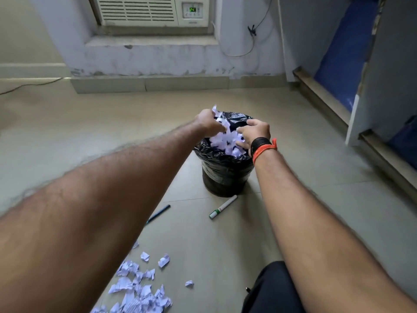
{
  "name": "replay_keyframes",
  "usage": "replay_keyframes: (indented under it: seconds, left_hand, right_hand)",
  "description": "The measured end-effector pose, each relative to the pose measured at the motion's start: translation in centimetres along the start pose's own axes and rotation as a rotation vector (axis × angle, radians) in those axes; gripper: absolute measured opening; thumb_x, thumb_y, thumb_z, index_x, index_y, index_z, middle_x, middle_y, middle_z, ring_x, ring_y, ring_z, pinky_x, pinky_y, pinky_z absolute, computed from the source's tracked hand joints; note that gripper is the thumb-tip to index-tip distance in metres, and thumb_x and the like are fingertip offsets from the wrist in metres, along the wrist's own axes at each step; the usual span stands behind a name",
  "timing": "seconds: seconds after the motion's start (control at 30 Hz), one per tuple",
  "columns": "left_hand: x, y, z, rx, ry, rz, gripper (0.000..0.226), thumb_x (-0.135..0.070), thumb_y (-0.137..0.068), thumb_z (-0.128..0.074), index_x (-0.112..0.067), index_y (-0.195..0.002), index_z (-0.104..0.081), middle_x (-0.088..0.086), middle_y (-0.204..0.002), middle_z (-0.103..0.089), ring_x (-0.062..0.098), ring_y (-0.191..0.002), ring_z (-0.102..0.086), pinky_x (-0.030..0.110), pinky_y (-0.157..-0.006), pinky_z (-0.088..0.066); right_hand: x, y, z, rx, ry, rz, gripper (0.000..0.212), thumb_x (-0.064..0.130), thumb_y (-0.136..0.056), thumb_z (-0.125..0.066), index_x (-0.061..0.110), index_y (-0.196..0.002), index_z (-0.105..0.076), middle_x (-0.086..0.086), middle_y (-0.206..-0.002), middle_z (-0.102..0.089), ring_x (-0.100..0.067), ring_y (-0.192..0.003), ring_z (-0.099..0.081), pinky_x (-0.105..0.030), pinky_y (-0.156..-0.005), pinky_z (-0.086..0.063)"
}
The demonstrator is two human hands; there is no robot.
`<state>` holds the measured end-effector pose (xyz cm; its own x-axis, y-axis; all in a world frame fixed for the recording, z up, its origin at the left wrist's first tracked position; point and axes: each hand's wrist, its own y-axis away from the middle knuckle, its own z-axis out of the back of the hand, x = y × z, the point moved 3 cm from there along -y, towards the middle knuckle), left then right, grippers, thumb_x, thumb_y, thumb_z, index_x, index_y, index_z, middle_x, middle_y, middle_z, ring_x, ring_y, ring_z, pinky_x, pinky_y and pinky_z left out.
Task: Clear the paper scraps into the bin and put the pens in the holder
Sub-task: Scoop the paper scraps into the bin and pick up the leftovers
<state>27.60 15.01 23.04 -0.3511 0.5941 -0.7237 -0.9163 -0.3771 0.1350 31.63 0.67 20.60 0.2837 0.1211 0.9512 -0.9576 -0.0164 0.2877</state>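
**Room surroundings**

A window air conditioner (pixel 137 10) sits at upper centre, its green display (pixel 192 9) reading 24. A thin cable (pixel 252 45) with a black clip (pixel 252 30) hangs right of it. Blue panels (pixel 343 53) line the right edge.

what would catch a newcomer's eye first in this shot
The left hand and right hand meet over the black-lined bin mid-floor, with white paper scraps between them. A bigger heap of scraps lies on the floor at bottom left, and a white marker and a dark pen lie just before the bin.
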Motion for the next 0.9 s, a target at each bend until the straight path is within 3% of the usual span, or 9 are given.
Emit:
replay_keyframes:
  seconds: [0.1,0.23,0.33,0.47,0.63,0.8,0.9]
  left_hand:
    - [0.4,0.4,0.0,-0.045,-0.003,-0.041,0.053,-0.016,-0.082,-0.072,-0.006,-0.132,-0.055,0.012,-0.125,-0.063,0.024,-0.113,-0.061,0.031,-0.097,-0.05]
    - [2.1,1.8,1.2,-0.055,-0.045,-0.085,0.046,-0.019,-0.083,-0.071,-0.009,-0.127,-0.062,0.011,-0.125,-0.064,0.022,-0.114,-0.061,0.028,-0.097,-0.05]
    - [4.1,3.9,2.3,-0.047,-0.068,-0.115,0.041,-0.018,-0.085,-0.069,-0.009,-0.124,-0.064,0.01,-0.125,-0.065,0.022,-0.113,-0.062,0.026,-0.096,-0.049]
    - [8.6,7.7,3.2,-0.054,-0.079,-0.086,0.037,-0.02,-0.084,-0.071,-0.014,-0.12,-0.066,0.007,-0.12,-0.067,0.02,-0.102,-0.066,0.031,-0.094,-0.052]
    - [15.9,14.0,3.6,-0.08,-0.022,0.052,0.035,-0.021,-0.082,-0.07,-0.019,-0.117,-0.067,0.0,-0.119,-0.067,0.016,-0.096,-0.068,0.034,-0.091,-0.054]
    - [22.7,21.4,2.8,-0.138,0.02,0.256,0.033,-0.019,-0.081,-0.071,-0.02,-0.114,-0.067,-0.002,-0.116,-0.067,0.016,-0.097,-0.067,0.029,-0.088,-0.052]
    - [26.4,25.3,1.1,-0.156,0.001,0.366,0.037,-0.016,-0.079,-0.071,-0.02,-0.115,-0.066,-0.001,-0.117,-0.066,0.015,-0.099,-0.064,0.024,-0.085,-0.046]
  right_hand:
    - [0.3,0.4,-0.3,-0.05,-0.015,0.032,0.03,-0.011,-0.081,-0.062,0.004,-0.106,-0.069,-0.013,-0.098,-0.065,-0.023,-0.078,-0.064,-0.034,-0.064,-0.061]
    - [-0.2,1.4,-0.9,-0.064,0.019,0.084,0.017,-0.01,-0.079,-0.06,0.004,-0.08,-0.07,-0.01,-0.07,-0.066,-0.017,-0.052,-0.06,-0.025,-0.044,-0.055]
    - [-0.9,2.4,-2.1,-0.015,0.12,0.154,0.019,-0.005,-0.075,-0.066,0.011,-0.067,-0.069,-0.004,-0.062,-0.067,-0.019,-0.057,-0.066,-0.03,-0.057,-0.061]
    - [-1.9,5.9,-4.2,0.134,0.236,0.206,0.013,-0.004,-0.075,-0.071,0.009,-0.073,-0.074,-0.008,-0.07,-0.072,-0.02,-0.065,-0.071,-0.033,-0.069,-0.063]
    - [-4.5,12.3,-7.1,0.339,0.303,0.264,0.014,0.0,-0.075,-0.072,0.014,-0.073,-0.074,-0.005,-0.069,-0.072,-0.017,-0.059,-0.069,-0.029,-0.064,-0.061]
    - [-10.7,16.0,-9.6,0.474,0.507,0.177,0.018,0.007,-0.069,-0.073,0.022,-0.06,-0.069,-0.004,-0.064,-0.072,-0.022,-0.061,-0.072,-0.04,-0.072,-0.062]
    - [-15.9,17.3,-10.1,0.536,0.693,0.082,0.013,0.008,-0.07,-0.074,0.019,-0.076,-0.071,-0.007,-0.077,-0.074,-0.024,-0.07,-0.073,-0.038,-0.075,-0.061]
